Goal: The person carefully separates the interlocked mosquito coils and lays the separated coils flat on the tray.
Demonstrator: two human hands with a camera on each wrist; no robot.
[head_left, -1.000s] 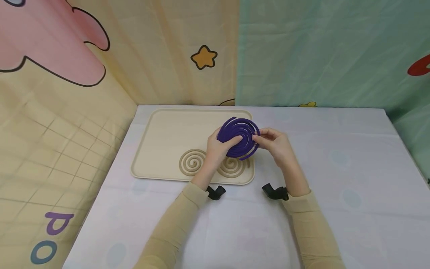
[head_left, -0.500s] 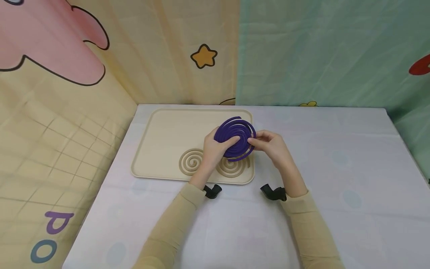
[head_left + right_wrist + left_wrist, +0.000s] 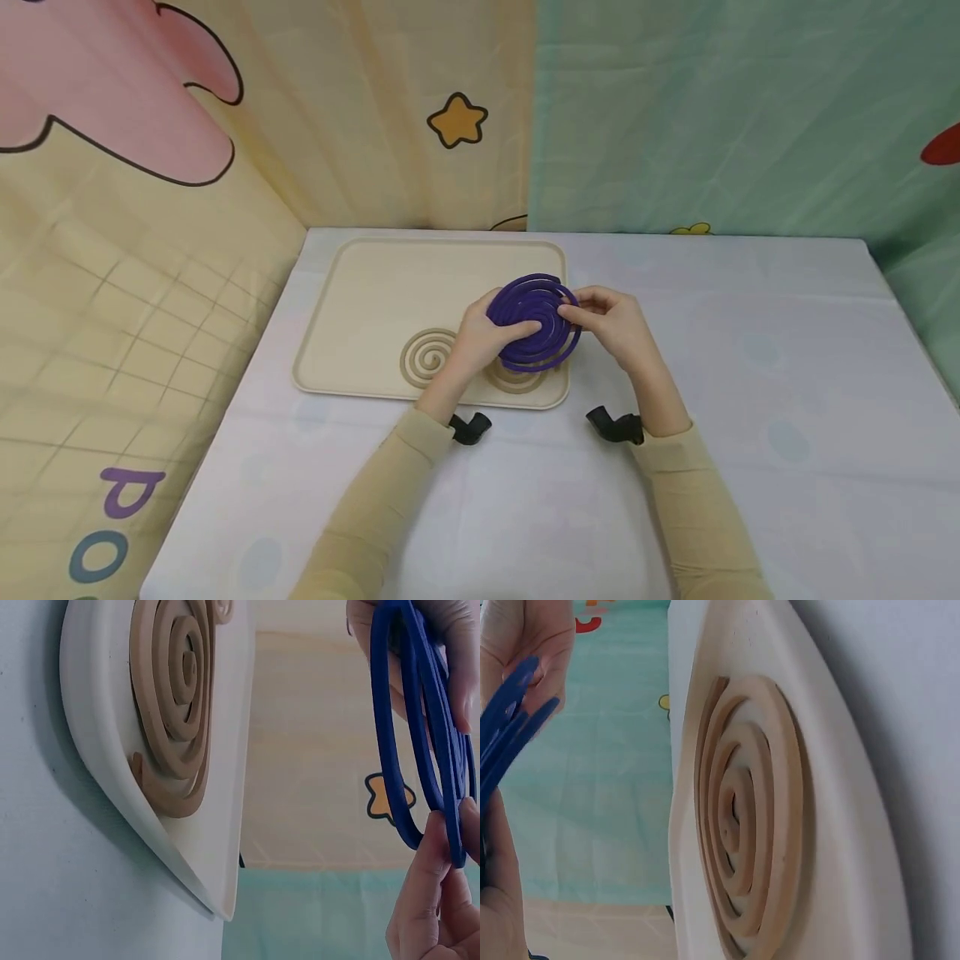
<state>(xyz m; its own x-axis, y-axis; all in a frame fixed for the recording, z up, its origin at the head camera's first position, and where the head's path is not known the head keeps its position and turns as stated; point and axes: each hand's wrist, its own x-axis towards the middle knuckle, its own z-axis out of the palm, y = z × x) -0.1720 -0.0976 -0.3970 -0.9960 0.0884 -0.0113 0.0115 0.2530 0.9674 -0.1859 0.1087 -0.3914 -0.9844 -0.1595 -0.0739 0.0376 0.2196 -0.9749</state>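
Over the tray's right end, a stack of purple mosquito coils (image 3: 536, 292) is held up between both hands. My left hand (image 3: 476, 337) grips the stack from the left, its thumb lying across the face near the centre. At the right edge, my right hand (image 3: 611, 321) pinches an outer ring between thumb and fingers. In the right wrist view the blue-looking rings (image 3: 386, 735) stand slightly apart from one another, seen edge-on. Two tan mosquito coils lie on the tray; the left one (image 3: 427, 358) shows mostly whole, the right one (image 3: 517, 383) is partly covered by the purple stack.
The beige tray (image 3: 360, 283) with a raised rim lies on a white-covered table (image 3: 750, 350). Black curved wrist mounts (image 3: 471, 429) stick out below both wrists. Patterned curtains (image 3: 675, 108) close off the back and left side.
The purple coils have turned clockwise in the hands and dipped slightly toward the near side. Both hands shifted a little left, then back right, keeping hold of them.
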